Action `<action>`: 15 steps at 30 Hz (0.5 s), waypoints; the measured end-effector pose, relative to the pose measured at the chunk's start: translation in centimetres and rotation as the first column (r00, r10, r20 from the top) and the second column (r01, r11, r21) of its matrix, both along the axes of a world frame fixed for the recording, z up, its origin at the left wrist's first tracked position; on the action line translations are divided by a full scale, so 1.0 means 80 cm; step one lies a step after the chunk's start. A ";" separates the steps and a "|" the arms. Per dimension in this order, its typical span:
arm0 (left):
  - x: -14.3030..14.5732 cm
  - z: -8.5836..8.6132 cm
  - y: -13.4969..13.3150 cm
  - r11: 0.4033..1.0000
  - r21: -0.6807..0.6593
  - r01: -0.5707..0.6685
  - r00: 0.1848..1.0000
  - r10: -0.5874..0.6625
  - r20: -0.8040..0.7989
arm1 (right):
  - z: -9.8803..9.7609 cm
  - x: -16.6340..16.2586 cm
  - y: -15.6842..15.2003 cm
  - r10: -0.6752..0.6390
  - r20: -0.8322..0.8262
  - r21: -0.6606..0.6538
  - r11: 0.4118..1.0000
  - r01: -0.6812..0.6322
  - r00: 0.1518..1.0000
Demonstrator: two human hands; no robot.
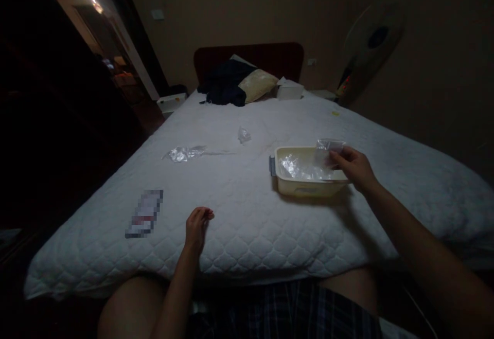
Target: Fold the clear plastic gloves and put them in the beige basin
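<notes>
Head view: right hand pinched a clear bag over the tub

And there it was, the right hand (357,166), thumb and fingertips pressed together on the edge of a clear plastic bag (327,153)! That bag stood up above the rim at the right end of the pale tub (314,189), its lower part seeming to hang inside.

Featherlight stuff, by the look of it: thin, limp, glossy, likely slippery and ready to cling to its neighbours. A top corner or edge looked the best hold, thumb against forefinger; a hard pull on one spot could have stretched or torn it. Whether anything sat inside the bag, nobody could tell.

Over to the left hand (197,221): fingers loosely curled, low by the near edge of the white bed cover (250,246), nothing visible in its grip, though the curl hid the palm and contact with the cloth was unclear.

Inside the tub, more clear plastic (291,168) caught the light; the tub itself looked stiff, with a grey clip (272,165) on its left end for the fingers. Farther left lay a crumpled clear sheet (185,155), a small clear scrap (243,135) beyond the tub, and a pixelated flat object (145,214) near the left hand. Way back, a pale pillow (258,84) leaned by dark cloth (226,84).
</notes>
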State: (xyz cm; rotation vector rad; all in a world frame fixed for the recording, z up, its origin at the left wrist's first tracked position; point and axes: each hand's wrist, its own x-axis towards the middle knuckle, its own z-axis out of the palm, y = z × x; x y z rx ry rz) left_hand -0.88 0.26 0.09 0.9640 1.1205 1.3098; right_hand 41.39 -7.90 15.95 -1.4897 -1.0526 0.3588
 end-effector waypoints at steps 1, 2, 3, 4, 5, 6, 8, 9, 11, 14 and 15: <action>0.000 0.001 -0.001 1.000 -0.003 -0.001 1.000 0.001 -0.004 | 0.004 0.014 -0.005 -0.018 0.027 -0.024 1.000 0.019 0.999; 0.000 0.002 -0.001 1.000 -0.009 -0.001 1.000 0.001 -0.004 | 0.008 0.027 -0.009 -0.033 0.049 -0.050 0.998 0.035 0.998; 0.001 0.003 -0.002 1.000 -0.014 -0.001 1.000 0.001 0.000 | 0.011 0.037 -0.013 -0.043 0.067 -0.076 0.996 0.048 0.997; 0.001 0.004 -0.002 1.000 -0.020 -0.003 1.000 0.003 0.002 | 0.013 0.046 -0.015 -0.053 0.080 -0.095 0.994 0.060 0.995; 0.001 0.004 -0.002 1.000 -0.021 -0.006 1.000 0.006 0.000 | 0.013 0.053 -0.016 -0.058 0.091 -0.110 0.992 0.067 0.994; 0.001 0.005 -0.002 1.000 -0.019 -0.008 1.000 0.008 -0.006 | 0.012 0.057 -0.016 -0.054 0.097 -0.120 0.991 0.065 0.994; 0.002 0.004 -0.001 1.000 -0.008 -0.013 1.000 0.013 -0.018 | 0.006 0.057 -0.010 -0.019 0.099 -0.137 0.990 0.033 0.995; 0.002 0.004 -0.001 1.000 -0.005 -0.015 1.000 0.015 -0.020 | 0.001 0.054 -0.005 0.013 0.095 -0.150 0.989 0.001 0.995; 0.002 0.002 0.000 1.000 -0.008 -0.019 1.000 0.019 -0.020 | -0.011 0.040 0.009 0.088 0.084 -0.177 0.982 -0.072 0.993; 0.001 0.001 0.000 1.000 -0.019 -0.020 1.000 0.020 -0.015 | -0.026 0.007 0.031 0.161 0.064 -0.238 0.961 -0.142 0.985; 0.001 0.001 0.000 1.000 -0.017 -0.017 1.000 0.017 -0.016 | -0.030 -0.005 0.038 0.168 0.043 -0.291 0.945 -0.149 0.985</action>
